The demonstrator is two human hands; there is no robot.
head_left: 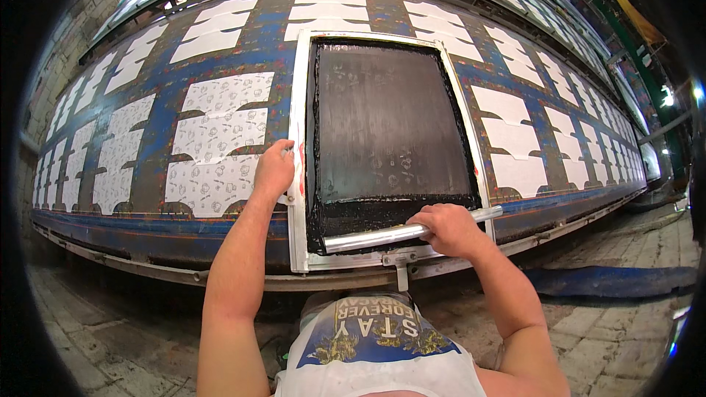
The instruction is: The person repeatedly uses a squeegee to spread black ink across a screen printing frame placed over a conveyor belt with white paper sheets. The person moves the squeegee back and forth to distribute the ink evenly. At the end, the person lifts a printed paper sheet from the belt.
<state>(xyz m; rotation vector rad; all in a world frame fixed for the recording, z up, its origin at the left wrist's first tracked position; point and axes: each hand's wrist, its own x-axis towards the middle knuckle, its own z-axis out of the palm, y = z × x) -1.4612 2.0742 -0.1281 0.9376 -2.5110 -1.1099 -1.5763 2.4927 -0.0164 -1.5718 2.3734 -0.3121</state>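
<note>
A screen printing frame (298, 110) with a pale metal rim and a dark, ink-coated mesh lies on the long table before me. My left hand (275, 167) is closed on the left side of its rim. My right hand (448, 229) grips a silver metal squeegee bar (375, 238), which lies across the near end of the mesh, its right end over the rim. Black ink (353, 213) is thick along the mesh's near edge. Faint small figures show through the mesh. White fabric pieces printed with small dark figures (220, 140) lie left of the frame.
Plain white fabric pieces (511, 140) lie right of the frame, with more rows at the far side. A metal bracket (401, 265) projects from the frame's near edge at the table rail (243, 279). Another long table (507, 0) stands beyond. Paving (588, 323) lies below.
</note>
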